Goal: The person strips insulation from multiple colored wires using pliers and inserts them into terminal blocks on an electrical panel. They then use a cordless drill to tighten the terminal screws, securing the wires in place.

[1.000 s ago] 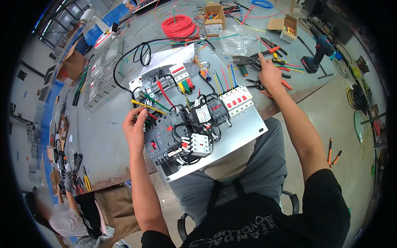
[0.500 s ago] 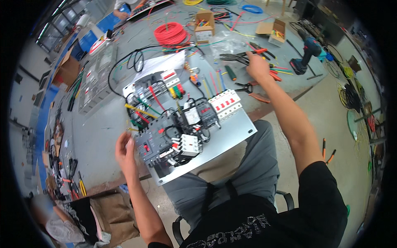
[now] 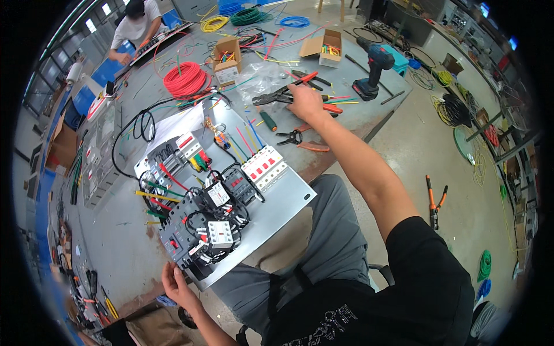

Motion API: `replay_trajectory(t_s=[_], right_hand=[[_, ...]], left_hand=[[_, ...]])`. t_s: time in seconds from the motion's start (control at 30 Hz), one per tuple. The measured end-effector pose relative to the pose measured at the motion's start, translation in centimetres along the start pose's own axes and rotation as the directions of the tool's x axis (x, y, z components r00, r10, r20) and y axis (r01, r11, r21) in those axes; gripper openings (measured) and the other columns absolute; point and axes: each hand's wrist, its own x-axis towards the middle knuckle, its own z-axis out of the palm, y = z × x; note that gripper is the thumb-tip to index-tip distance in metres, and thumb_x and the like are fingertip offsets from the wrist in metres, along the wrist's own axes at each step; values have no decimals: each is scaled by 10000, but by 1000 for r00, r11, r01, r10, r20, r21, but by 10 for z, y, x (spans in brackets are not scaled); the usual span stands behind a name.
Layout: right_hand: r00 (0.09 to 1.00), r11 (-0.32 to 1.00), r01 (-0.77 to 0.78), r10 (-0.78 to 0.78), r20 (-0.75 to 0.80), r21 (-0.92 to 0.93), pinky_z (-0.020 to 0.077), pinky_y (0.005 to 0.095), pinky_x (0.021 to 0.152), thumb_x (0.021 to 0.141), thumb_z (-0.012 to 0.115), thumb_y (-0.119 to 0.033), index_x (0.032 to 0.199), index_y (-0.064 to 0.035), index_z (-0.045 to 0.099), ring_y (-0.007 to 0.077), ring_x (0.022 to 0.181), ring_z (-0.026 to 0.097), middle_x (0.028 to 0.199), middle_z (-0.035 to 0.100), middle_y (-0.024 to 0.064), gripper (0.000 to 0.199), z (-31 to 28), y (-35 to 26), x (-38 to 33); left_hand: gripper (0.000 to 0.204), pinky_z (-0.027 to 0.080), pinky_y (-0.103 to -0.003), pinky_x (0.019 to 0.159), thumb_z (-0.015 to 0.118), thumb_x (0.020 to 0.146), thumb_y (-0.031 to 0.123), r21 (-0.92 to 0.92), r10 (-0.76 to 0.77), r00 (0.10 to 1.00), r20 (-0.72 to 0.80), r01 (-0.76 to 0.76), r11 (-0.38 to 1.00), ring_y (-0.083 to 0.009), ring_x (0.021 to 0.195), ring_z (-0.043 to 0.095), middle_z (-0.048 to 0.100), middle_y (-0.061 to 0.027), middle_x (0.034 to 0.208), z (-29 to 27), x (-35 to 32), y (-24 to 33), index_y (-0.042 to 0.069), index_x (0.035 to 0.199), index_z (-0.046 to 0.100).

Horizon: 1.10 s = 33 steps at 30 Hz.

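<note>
A metal mounting plate (image 3: pixel 271 213) carries wired electrical parts and its near edge overhangs my lap. On it sit a dark moulded-case breaker (image 3: pixel 178 237), a white contact block (image 3: pixel 220 234) and a row of white breakers with red levers (image 3: pixel 264 168). My left hand (image 3: pixel 178 286) is at the plate's near left corner, fingers slightly curled and apart; whether it touches the edge is hard to tell. Beyond the plate, my right hand (image 3: pixel 306 104) closes on long-jawed pliers (image 3: pixel 271 99) with red-orange handles, lying on the table. Wire strippers (image 3: pixel 294 138) and a green-handled screwdriver (image 3: pixel 268 121) lie nearby.
Right of the pliers stands a cordless drill (image 3: pixel 375 69). Farther back are a red wire coil (image 3: pixel 186 79) and open cardboard boxes (image 3: pixel 227 60). A co-worker (image 3: pixel 138 29) works at the far left. Bolt cutters (image 3: pixel 434 202) lie on the floor at right.
My view has swung, so the table appears shifted left. My left hand has moved nearer, from the plate's left side to its near corner. My right hand stays at the pliers.
</note>
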Motion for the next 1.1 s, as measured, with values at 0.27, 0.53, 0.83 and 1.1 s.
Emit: replay_trajectory(t_s=[0.27,0.53,0.83,1.1], right_hand=[[993,994,12,-25,116,112,575,493,882,722,874,-293,1330,-147,626,367,1052,704,1115,735,172,673,1,0,-3],[937,950,302,-310,-159,-78,570,506,841,799,723,-151,1066,-138,727,325,1012,713,1029,716,118,267,12,-5,38],[969,957,158,-102,-224,245,561,498,898,878,644,-125,1135,-107,725,378,1033,688,1075,701,164,270,-46,83,10],[991,999,-1,6,132,-43,562,478,893,881,644,-184,1097,-76,744,374,1057,693,1099,733,161,261,-33,198,-39]], left_hand=[[343,513,-298,956,626,1036,85,57,59,998,-19,-57,997,-172,1093,651,694,-130,1233,2,-16,21,-37,1355,595],[374,486,-316,1015,607,1050,120,134,128,991,37,-131,982,-197,1171,627,662,-143,1299,9,-35,9,-52,1380,571],[355,529,-323,883,657,1033,153,253,107,985,-133,-70,965,-208,1006,647,700,-133,1143,3,-86,42,-40,1329,625],[291,507,-299,880,646,1011,84,315,-68,949,308,-34,948,-163,971,617,675,-81,1073,39,-153,34,-43,1273,628]])
